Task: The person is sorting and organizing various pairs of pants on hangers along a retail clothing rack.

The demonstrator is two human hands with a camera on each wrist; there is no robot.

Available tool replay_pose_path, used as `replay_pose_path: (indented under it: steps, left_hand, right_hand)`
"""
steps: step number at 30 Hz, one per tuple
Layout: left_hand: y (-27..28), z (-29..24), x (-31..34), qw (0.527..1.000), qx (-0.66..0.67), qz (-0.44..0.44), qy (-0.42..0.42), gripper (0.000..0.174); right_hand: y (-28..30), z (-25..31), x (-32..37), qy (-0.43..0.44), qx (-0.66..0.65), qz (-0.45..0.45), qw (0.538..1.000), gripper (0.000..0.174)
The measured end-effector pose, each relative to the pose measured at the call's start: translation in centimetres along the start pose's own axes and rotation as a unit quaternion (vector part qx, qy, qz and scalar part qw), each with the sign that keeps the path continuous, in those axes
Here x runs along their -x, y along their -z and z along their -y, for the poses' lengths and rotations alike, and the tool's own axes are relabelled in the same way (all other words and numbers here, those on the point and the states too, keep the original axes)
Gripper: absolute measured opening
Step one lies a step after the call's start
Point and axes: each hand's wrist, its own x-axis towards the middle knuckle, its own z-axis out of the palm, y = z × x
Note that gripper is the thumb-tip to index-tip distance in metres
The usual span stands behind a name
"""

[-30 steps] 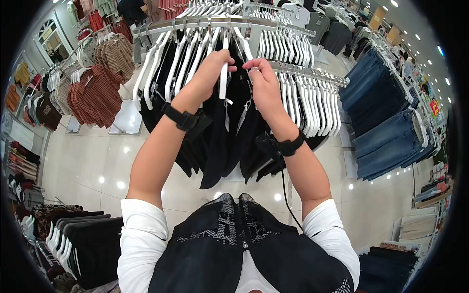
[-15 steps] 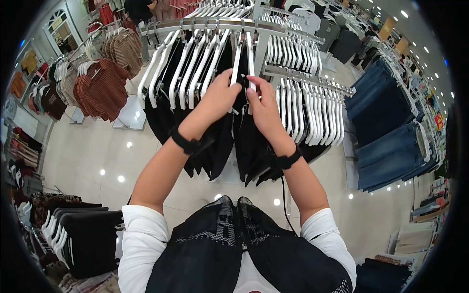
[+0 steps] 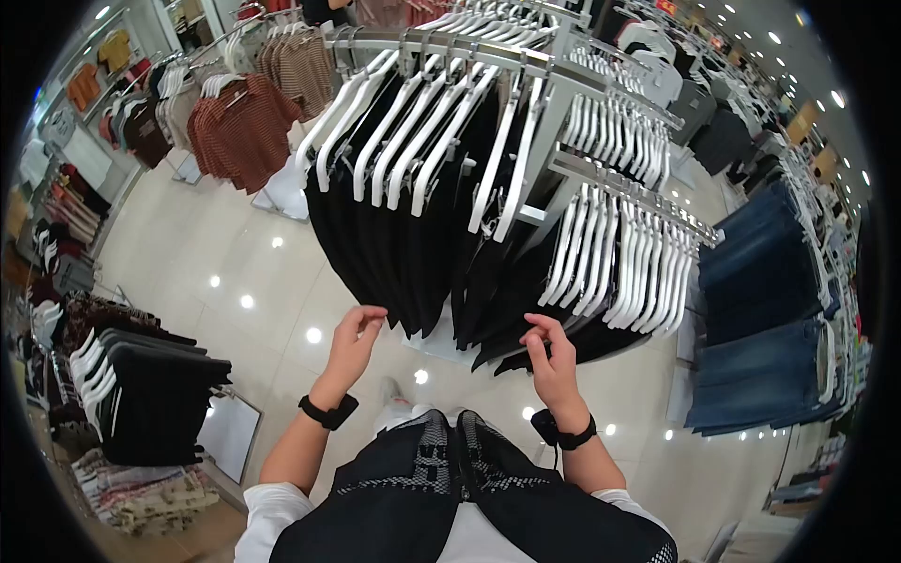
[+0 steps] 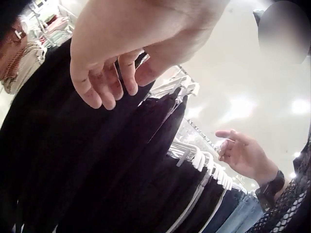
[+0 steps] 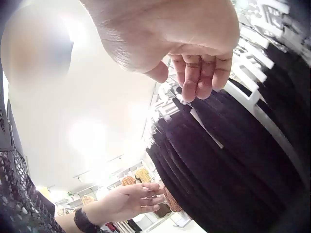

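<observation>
Black garments hang in a row from white hangers on a metal rail in the head view. My left hand is in front of their lower hems, fingers loosely bent and holding nothing. Level with it, my right hand hovers by the hems at the rack's right side, also bare, thumb and forefinger apart. In the left wrist view, relaxed fingers overlap the dark cloth. The right wrist view has loosely curled fingers before the black garments. Two hangers stand close together at the rail's right end.
A lower arm of the rack carries more white hangers to the right. Jeans hang farther right. At left are reddish shirts and, nearer, dark trousers on a low rack. Shiny tiled floor lies between.
Both hands have let go of the hangers and come down toward the body, spreading apart. The two hangers they held now hang by the rail's right end. The head view has shifted.
</observation>
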Motion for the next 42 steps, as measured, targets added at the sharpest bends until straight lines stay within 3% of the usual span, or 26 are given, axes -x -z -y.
replay_pose_path:
  steps: [2, 8, 10, 15, 18, 22, 27, 29, 33, 34, 38, 42]
  left_hand:
    - [0.3, 0.6, 1.5, 0.996, 0.055, 0.006, 0.068, 0.021]
    - [1.4, -1.6, 0.6, 0.998, 0.059, 0.007, 0.027, 0.021]
    - [1.5, -2.4, -0.9, 0.997, 0.072, -0.006, 0.003, 0.022]
    - [3.2, -6.4, -5.9, 0.982, -0.04, -0.04, -0.18, 0.028]
    - [4.4, -7.8, -9.0, 0.952, -0.098, -0.05, -0.286, 0.035]
    - [5.8, -9.2, -13.5, 0.88, -0.202, -0.067, -0.425, 0.046]
    - [6.1, -11.8, -18.4, 0.83, -0.248, -0.017, -0.5, 0.055]
    - [6.1, -12.6, -20.0, 0.813, -0.255, 0.01, -0.524, 0.055]
    - [6.6, -13.4, -20.8, 0.83, -0.284, 0.05, -0.477, 0.052]
    - [6.7, -13.3, -21.1, 0.812, -0.303, 0.025, -0.499, 0.056]
    - [6.9, -13.1, -21.5, 0.835, -0.325, -0.006, -0.444, 0.072]
    - [6.4, -13.2, -21.0, 0.836, -0.339, -0.016, -0.432, 0.07]
  right_hand:
    - [-0.3, -1.2, -0.1, -0.039, -0.016, 0.015, 0.999, 0.03]
    - [-2.6, 0.1, -1.4, -0.03, -0.026, 0.108, 0.993, 0.035]
    - [-3.5, 0.4, -2.2, 0.013, -0.015, 0.099, 0.995, 0.036]
    - [-5.8, 2.3, -3.7, 0.004, -0.031, 0.049, 0.998, 0.035]
    - [-7.7, 3.7, -4.8, -0.012, -0.024, 0.053, 0.998, 0.035]
    - [-10.3, 7.4, -6.7, 0.057, -0.014, 0.009, 0.998, 0.036]
    - [-12.9, 12.5, -11.2, 0.164, 0.042, -0.081, 0.982, 0.039]
    - [-13.5, 13.6, -13.1, 0.161, 0.105, -0.128, 0.973, 0.04]
    - [-14.6, 13.7, -15.7, 0.129, 0.196, -0.162, 0.959, 0.046]
    - [-14.8, 13.4, -16.2, 0.121, 0.213, -0.163, 0.956, 0.048]
    - [-15.9, 13.6, -17.8, 0.016, 0.057, -0.172, 0.983, 0.048]
    - [-15.5, 12.3, -19.8, -0.02, 0.018, -0.187, 0.982, 0.048]
